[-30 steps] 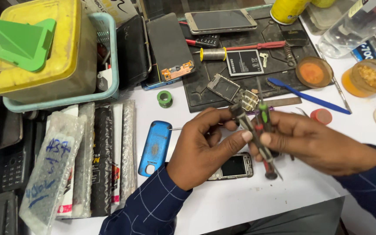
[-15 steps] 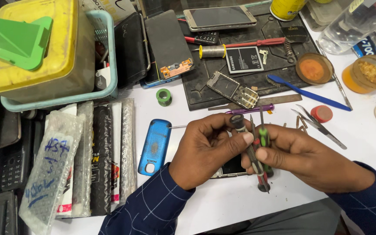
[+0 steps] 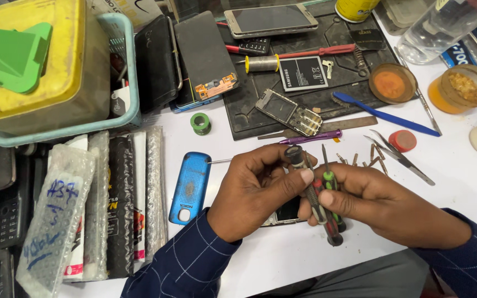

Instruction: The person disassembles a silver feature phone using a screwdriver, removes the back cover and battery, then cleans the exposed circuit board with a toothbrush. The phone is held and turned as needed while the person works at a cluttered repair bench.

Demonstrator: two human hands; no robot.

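mid-strip: blue plastic phone back cover already off, left hand and right hand pinching slim green-and-red-handled screwdrivers over small phone body, screws not yet visibly out.

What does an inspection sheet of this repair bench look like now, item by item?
Surface: white table, dark work mat at the back.
Job's things: bundle of small screwdrivers; a phone lies partly hidden under the hands.
Clutter: blue phone cover, bare phone frame, battery, tweezers, loose bits, bubble-wrapped packets.
Grippers: left hand and right hand both grip the screwdrivers.
Cables: nothing seen.
Surroundings: yellow box in a pale tray.
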